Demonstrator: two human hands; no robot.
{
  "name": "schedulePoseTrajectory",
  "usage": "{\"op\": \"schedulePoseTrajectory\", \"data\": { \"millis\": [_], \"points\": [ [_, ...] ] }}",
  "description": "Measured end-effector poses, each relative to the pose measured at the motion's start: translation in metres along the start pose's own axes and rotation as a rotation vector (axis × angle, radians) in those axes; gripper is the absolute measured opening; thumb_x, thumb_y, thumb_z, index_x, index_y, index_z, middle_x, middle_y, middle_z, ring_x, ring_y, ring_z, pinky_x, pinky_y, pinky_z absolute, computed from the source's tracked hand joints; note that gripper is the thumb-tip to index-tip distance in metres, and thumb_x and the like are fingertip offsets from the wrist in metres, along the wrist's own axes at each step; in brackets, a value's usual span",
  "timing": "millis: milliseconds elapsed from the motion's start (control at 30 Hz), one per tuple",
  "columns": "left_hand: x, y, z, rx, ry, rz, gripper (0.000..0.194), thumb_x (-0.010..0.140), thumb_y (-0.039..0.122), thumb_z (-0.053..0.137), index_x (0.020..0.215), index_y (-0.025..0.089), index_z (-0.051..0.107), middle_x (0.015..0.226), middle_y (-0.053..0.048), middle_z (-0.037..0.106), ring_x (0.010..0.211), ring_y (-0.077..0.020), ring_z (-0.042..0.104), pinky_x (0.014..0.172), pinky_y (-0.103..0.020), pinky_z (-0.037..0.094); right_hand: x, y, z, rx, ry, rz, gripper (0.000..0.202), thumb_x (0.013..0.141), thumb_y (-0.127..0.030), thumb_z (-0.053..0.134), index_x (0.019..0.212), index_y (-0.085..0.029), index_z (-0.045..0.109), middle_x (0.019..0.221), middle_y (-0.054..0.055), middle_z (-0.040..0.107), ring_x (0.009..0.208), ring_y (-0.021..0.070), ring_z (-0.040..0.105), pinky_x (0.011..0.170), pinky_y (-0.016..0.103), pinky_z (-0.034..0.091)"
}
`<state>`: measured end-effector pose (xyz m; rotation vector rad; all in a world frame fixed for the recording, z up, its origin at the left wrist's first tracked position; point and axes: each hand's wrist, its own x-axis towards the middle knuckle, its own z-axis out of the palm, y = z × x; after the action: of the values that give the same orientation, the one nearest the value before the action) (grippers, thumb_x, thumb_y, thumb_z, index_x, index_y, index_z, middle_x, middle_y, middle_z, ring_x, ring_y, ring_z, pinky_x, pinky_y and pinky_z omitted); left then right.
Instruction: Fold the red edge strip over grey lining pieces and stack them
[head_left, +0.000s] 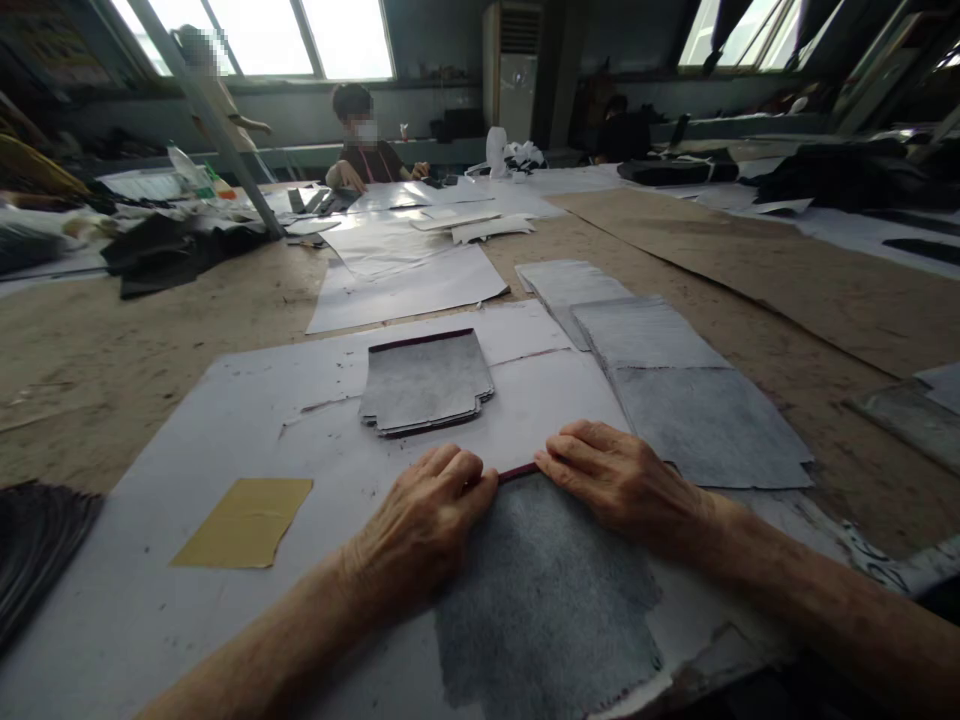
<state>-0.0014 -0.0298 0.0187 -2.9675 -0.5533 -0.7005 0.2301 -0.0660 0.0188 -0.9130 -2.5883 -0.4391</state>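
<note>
A grey panel (pixel 555 590) of felt-like sheet lies flat in front of me, with a narrow dark red strip along its far edge. My left hand (pixel 439 505) pinches the left end of that strip, its fingers closed. At the strip's other end my right hand (pixel 615 475) presses with fingers drawn together. Just beyond my hands sits a small pile of similar grey panels (pixel 427 380) with notched corners and a dark red far edge. Farther right, larger overlapping grey panels (pixel 690 420) are spread near my right hand.
White sheeting (pixel 172 480) lies under the work, bearing a tan square (pixel 244 522). Dark layered pieces (pixel 41 550) are stacked at the left edge. White sheets (pixel 409 285) lie farther back. A person (pixel 367 150) sits across the table; another stands behind a slanted pole (pixel 217 130).
</note>
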Motion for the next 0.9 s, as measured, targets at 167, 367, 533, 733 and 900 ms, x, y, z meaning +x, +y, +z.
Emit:
{"op": "schedulePoseTrajectory", "data": {
  "millis": [167,367,533,733,900],
  "points": [
    [0.001,-0.001,-0.002,0.005,-0.049,0.053,0.031,0.082,0.0,0.031,0.1,0.004,0.056,0.08,-0.009,0.052,0.071,-0.0183,0.042,0.06,-0.033,0.047,0.0,0.003,-0.002,-0.041,-0.031,-0.068,0.025,0.088,-0.005,0.037,0.101,-0.003,0.059,0.083,0.01,0.06,0.078,0.0175,0.051,0.069,0.031,0.05],
    [0.001,-0.001,0.001,0.014,-0.063,0.079,0.028,0.083,0.001,0.033,0.099,0.003,0.055,0.081,-0.01,0.051,0.07,-0.0185,0.04,0.061,-0.033,0.045,0.001,0.0,-0.005,-0.091,-0.084,-0.088,0.025,0.086,-0.003,0.038,0.096,-0.004,0.061,0.082,0.009,0.06,0.075,0.0186,0.051,0.067,0.033,0.049],
    [0.0,-0.001,0.003,0.011,-0.033,0.096,0.026,0.084,0.002,0.032,0.099,0.004,0.053,0.082,-0.009,0.05,0.07,-0.0178,0.04,0.061,-0.032,0.044,-0.003,0.0,-0.006,-0.093,-0.079,-0.077,0.025,0.085,-0.002,0.04,0.101,-0.001,0.059,0.083,0.009,0.06,0.075,0.0191,0.052,0.066,0.032,0.049],
    [-0.001,-0.002,0.005,-0.023,-0.006,0.079,0.031,0.081,-0.002,0.029,0.098,0.007,0.053,0.08,-0.009,0.049,0.07,-0.0175,0.04,0.06,-0.031,0.045,-0.02,0.005,-0.007,0.018,-0.058,0.013,0.026,0.086,-0.001,0.036,0.099,-0.003,0.059,0.086,0.011,0.061,0.082,0.0192,0.051,0.071,0.031,0.049],
    [-0.002,-0.002,0.006,-0.038,0.018,0.072,0.031,0.08,-0.003,0.03,0.096,0.008,0.053,0.08,-0.009,0.049,0.071,-0.0177,0.04,0.061,-0.032,0.044,-0.033,0.012,-0.011,0.254,0.11,0.408,0.027,0.081,0.001,0.037,0.078,-0.014,0.06,0.079,0.005,0.061,0.077,0.0142,0.055,0.07,0.026,0.048]
  ]
}}
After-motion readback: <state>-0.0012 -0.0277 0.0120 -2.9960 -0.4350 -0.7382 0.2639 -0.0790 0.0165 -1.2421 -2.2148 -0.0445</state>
